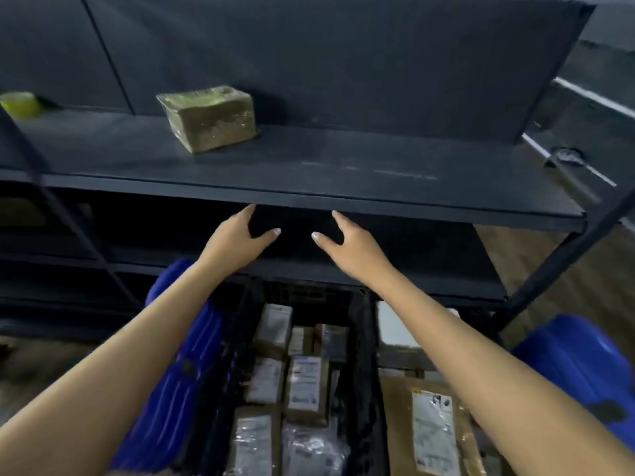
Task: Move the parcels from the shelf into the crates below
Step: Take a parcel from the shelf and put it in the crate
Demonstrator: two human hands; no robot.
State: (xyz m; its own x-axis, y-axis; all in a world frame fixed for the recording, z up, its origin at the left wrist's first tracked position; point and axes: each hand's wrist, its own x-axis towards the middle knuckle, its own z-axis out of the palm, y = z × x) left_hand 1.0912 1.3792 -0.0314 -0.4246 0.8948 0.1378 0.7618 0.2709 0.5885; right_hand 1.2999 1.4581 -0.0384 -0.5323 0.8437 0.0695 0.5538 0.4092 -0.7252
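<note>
Brown wrapped parcel sits on the shelf. Under its front lip, left hand and right hand spread empty, apart, partly lost in shadow.

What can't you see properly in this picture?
All in the head view:
Yellow thing at the shelf's left end: blurred, cut by the edge.
Labels on the parcels in the black crate: too blurred to read.
Blue crate: partly covered by the left forearm.
Blue thing, right: cut off by the edge.
</note>
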